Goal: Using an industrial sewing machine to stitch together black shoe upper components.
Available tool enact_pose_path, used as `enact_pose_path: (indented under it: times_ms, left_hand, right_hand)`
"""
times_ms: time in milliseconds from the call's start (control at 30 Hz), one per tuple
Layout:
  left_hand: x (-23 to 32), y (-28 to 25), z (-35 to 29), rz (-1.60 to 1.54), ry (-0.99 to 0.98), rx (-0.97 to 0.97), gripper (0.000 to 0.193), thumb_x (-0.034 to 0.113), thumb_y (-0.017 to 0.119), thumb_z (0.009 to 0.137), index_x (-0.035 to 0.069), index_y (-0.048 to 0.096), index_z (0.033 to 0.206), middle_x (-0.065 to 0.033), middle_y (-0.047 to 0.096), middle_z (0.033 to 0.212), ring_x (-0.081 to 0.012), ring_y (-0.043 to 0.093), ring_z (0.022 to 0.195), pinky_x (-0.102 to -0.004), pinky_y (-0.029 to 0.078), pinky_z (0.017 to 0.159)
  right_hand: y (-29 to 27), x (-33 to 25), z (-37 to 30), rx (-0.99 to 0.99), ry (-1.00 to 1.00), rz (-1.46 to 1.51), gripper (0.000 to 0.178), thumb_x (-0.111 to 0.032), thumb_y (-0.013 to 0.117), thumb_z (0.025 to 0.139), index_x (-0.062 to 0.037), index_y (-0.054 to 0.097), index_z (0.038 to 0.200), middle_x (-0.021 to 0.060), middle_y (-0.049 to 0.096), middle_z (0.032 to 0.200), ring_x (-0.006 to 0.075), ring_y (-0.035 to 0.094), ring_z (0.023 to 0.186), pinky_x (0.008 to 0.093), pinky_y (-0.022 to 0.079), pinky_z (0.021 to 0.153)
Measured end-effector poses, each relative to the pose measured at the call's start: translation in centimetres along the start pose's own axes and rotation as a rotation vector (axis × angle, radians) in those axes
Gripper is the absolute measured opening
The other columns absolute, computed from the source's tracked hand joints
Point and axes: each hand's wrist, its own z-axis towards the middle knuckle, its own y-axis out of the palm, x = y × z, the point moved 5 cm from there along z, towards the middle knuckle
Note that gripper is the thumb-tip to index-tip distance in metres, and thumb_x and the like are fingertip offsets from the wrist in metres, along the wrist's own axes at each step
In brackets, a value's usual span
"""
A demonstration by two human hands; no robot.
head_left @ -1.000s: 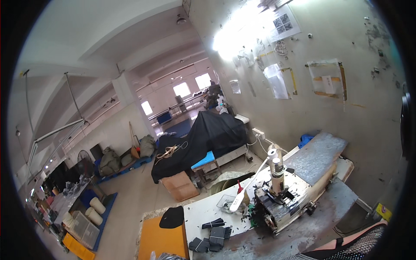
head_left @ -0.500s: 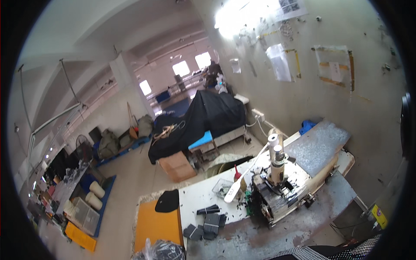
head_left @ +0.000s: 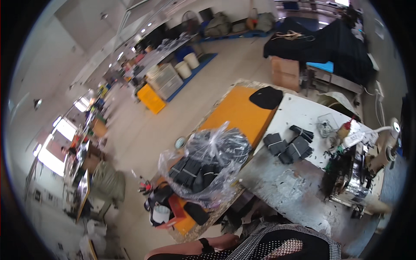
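Observation:
My left hand (head_left: 227,241) is low in view, close to my body, with a black band on its wrist. Its fingers are blurred and partly hidden, so I cannot tell their pose or whether they hold anything. My right hand is out of view. Nearest the left hand is the corner of an orange-topped table (head_left: 238,108). On it a clear plastic bag (head_left: 216,149) holds several tied bundles of dark strips (head_left: 186,171). More tied dark bundles (head_left: 297,149) lie on the worn worktable (head_left: 273,177), left of an industrial sewing machine (head_left: 351,177).
A black cloth piece (head_left: 266,97) lies at the orange table's far end, a red box (head_left: 175,210) at its near end. A red-capped bottle (head_left: 344,129) stands by the machine. Beyond are a cardboard box (head_left: 285,73), a black-covered heap (head_left: 316,43) and a yellow crate (head_left: 151,99).
My view has swung left and down. The plastic bag now shows nearly whole, and my left forearm and hand have come into view. The bundles on the worktable look unmoved.

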Motion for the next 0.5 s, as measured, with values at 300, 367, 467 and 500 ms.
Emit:
enact_pose_path:
  times_ms: [300,367,467,500]
  left_hand:
    - [-1.3,5.3,-6.2,0.058,-0.013,0.293,0.027,0.013,0.058,0.082,0.004,0.049,0.106,-0.0162,0.063,0.095,-0.0307,0.061,0.09,-0.0376,0.046,0.076]
    - [-2.7,6.6,-6.2,0.058,0.013,0.318,0.028,0.014,0.058,0.083,0.004,0.047,0.107,-0.0177,0.063,0.096,-0.0326,0.061,0.091,-0.0386,0.046,0.077]
    - [-6.1,9.6,-5.7,-0.026,-0.04,0.375,0.034,0.016,0.056,0.084,0.003,0.043,0.113,-0.0208,0.061,0.098,-0.0362,0.059,0.094,-0.0406,0.045,0.079]
    - [-7.3,10.6,-5.5,-0.043,-0.045,0.383,0.036,0.018,0.056,0.085,0.003,0.042,0.115,-0.022,0.06,0.099,-0.0372,0.058,0.096,-0.0415,0.044,0.08]
  right_hand:
    - [-2.5,0.2,2.7,-0.192,-0.219,-0.047,0.043,-0.031,0.058,0.081,-0.01,0.054,0.118,0.0157,0.063,0.092,0.0335,0.064,0.079,0.0422,0.052,0.068]
    - [-2.6,0.0,3.4,-0.226,-0.261,-0.048,0.043,-0.031,0.059,0.081,-0.01,0.054,0.118,0.0157,0.063,0.092,0.0336,0.064,0.079,0.0422,0.052,0.068]
    - [-2.7,-0.4,4.3,-0.265,-0.314,-0.049,0.043,-0.031,0.059,0.081,-0.0101,0.055,0.118,0.0156,0.063,0.092,0.0336,0.064,0.079,0.0421,0.052,0.068]
    - [-2.7,-0.5,4.5,-0.271,-0.325,-0.048,0.043,-0.031,0.059,0.081,-0.0101,0.055,0.118,0.0156,0.063,0.092,0.0336,0.064,0.079,0.0421,0.052,0.068]
